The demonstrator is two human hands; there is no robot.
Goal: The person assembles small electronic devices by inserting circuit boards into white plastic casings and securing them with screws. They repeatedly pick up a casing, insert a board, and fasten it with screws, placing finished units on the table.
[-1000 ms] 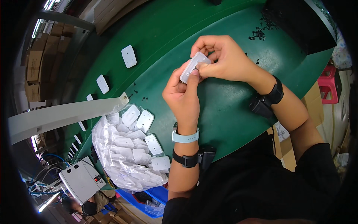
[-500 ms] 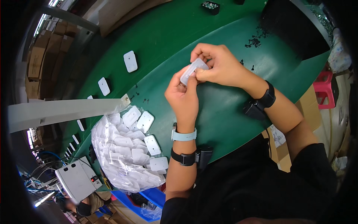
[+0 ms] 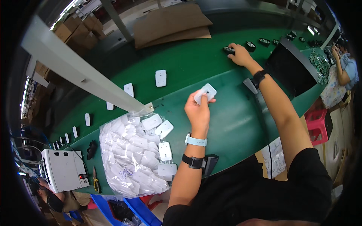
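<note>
My left hand holds a white plastic cover with rounded corners and a small dark hole, its thumb across the face. At the far side of the bench, my right hand reaches out with its fingers closed on a small black housing on the green belt; its fingertips partly hide it. Another black housing with small parts in it sits just to the right. Beside my left forearm lies a clear plastic bag full of similar white covers, several of them loose at its right edge, such as one cover.
White pieces stand along the belt at left, one nearest. A slanted white post rises beside the bag. A black bin stands at right. Pliers lie near a white box-shaped device. Other people sit at both ends.
Both hands were together on the white cover. My right hand has let go and moved far right to a black housing, while the left keeps the cover. The view has shifted.
</note>
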